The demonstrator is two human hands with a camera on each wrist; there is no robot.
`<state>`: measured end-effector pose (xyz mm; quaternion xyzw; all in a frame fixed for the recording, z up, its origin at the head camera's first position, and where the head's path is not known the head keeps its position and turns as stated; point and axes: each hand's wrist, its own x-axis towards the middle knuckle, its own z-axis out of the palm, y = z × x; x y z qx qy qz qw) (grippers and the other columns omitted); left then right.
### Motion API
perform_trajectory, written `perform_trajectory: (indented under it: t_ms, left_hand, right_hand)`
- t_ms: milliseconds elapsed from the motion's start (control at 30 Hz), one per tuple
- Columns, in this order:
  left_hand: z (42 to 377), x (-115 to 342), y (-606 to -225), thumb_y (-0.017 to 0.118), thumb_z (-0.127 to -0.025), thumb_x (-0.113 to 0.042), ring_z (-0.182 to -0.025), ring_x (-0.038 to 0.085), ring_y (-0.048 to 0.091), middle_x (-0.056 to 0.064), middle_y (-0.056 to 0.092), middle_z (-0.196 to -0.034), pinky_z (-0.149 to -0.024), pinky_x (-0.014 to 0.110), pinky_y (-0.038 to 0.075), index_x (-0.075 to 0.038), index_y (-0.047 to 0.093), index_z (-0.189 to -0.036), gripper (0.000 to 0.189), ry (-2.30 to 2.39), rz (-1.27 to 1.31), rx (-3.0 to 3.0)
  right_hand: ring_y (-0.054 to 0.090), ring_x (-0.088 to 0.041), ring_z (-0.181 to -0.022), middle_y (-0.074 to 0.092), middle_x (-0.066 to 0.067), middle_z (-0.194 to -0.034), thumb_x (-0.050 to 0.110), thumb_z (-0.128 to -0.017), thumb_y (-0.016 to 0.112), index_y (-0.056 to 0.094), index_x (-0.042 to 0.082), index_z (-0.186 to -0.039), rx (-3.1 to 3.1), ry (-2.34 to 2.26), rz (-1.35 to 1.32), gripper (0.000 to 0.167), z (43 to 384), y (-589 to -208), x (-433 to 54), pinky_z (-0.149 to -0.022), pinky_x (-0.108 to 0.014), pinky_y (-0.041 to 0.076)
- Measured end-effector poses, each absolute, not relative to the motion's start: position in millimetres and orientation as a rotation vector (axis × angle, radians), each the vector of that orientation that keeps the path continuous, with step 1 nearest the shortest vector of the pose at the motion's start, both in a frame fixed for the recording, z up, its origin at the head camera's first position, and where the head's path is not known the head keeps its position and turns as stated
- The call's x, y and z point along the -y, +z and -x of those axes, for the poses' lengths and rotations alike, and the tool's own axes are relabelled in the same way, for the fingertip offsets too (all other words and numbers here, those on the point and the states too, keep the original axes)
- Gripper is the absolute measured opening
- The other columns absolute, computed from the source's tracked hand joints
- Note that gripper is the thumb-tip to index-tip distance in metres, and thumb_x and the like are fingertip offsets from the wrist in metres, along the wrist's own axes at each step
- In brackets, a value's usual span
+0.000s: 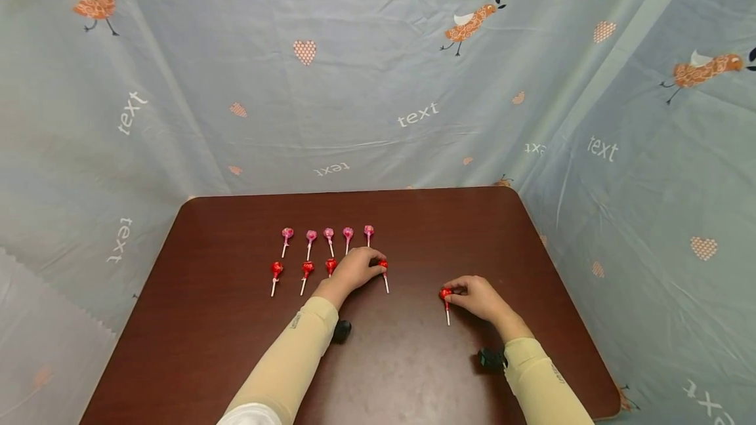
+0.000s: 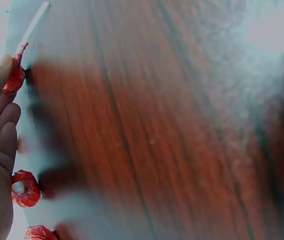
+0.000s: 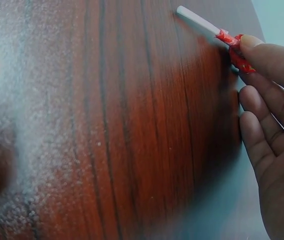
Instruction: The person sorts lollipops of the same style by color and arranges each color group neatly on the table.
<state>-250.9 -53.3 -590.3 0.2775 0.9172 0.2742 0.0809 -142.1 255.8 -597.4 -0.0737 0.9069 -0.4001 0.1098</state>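
My left hand (image 1: 356,269) pinches the head of a red-wrapped lollipop (image 2: 15,77) between thumb and forefinger, at the right end of a row of red lollipops. Its white stick points toward me. Farther right, my right hand (image 1: 480,298) pinches another red lollipop (image 3: 239,54) by its wrapped head, its white stick also toward me. Left of my left hand lie more red lollipops (image 1: 276,269), one of them partly behind that hand. Behind them runs a row of several pink lollipops (image 1: 311,236), sticks toward me.
The brown wooden table (image 1: 236,346) has rounded corners and a glossy top. Pale blue curtains (image 1: 366,117) printed with birds and hearts hang behind it and at its sides. A dark wrist camera (image 1: 490,359) hangs below my right wrist, another (image 1: 341,331) below the left.
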Motion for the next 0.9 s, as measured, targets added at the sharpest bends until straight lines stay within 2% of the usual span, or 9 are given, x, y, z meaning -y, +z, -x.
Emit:
perform_trajectory:
  t_ms: [233,600,900]
  left_hand:
    - [255.4,53.6,-589.8,0.073,-0.092,-0.022,-0.107,0.02,0.064,0.002,0.071,-0.11,-0.095,0.039,0.049,-0.011,0.074,-0.114,0.025,0.757,-0.868,-2.758]
    - [259.3,57.2,-584.6,0.074,-0.091,-0.02,-0.107,0.023,0.065,0.004,0.072,-0.11,-0.097,0.04,0.048,-0.009,0.074,-0.113,0.024,0.711,-0.884,-2.785]
    - [259.9,59.0,-586.5,0.073,-0.091,-0.019,-0.108,0.023,0.064,0.004,0.072,-0.109,-0.097,0.04,0.047,-0.009,0.074,-0.113,0.024,0.702,-0.896,-2.783]
  right_hand:
    - [0.065,-0.007,-0.083,0.07,0.008,-0.096,0.022,-0.089,0.076,0.076,0.015,-0.109,-2.662,-1.17,0.222,0.021,144.8,-596.9,-253.4,-0.074,-0.031,0.054]
    - [0.066,-0.009,-0.088,0.07,0.007,-0.099,0.024,-0.09,0.076,0.075,0.016,-0.111,-2.654,-1.167,0.239,0.023,153.6,-593.1,-239.0,-0.077,-0.032,0.055]
    - [0.065,-0.009,-0.092,0.07,0.006,-0.105,0.025,-0.09,0.075,0.075,0.016,-0.112,-2.717,-1.119,0.29,0.024,186.9,-585.7,-212.1,-0.079,-0.033,0.054]
